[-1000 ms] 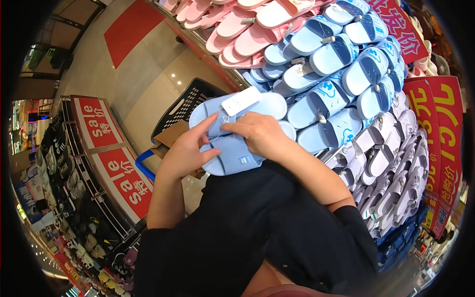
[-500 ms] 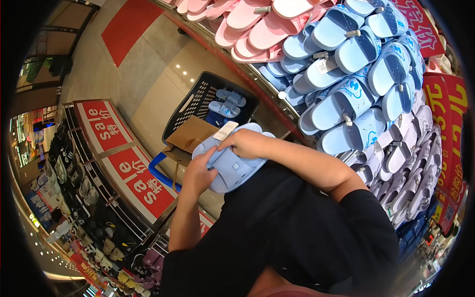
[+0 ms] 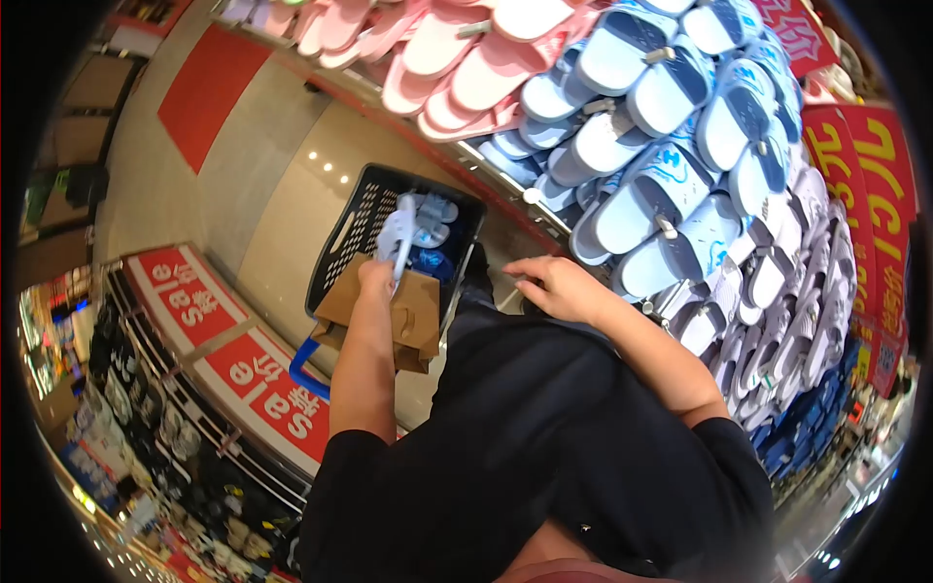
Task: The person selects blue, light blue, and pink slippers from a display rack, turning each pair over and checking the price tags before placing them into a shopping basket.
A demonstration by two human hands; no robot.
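My left hand is closed on a pair of light blue-lavender slippers, held over the black shopping basket. Inside the basket lie light blue slippers and a dark blue item. A brown paper bag rests at the near end of the basket, beside my left wrist. My right hand is empty, its fingers apart, between the basket and the slipper display.
Blue slippers hang in rows at the right, with pink slippers above and lavender ones below. Red sale signs top a shoe rack at the left. A blue handle sticks out by the bag.
My left hand has carried the slippers away from my body, over the basket. My right hand has let go of them and moved right. The view has shifted.
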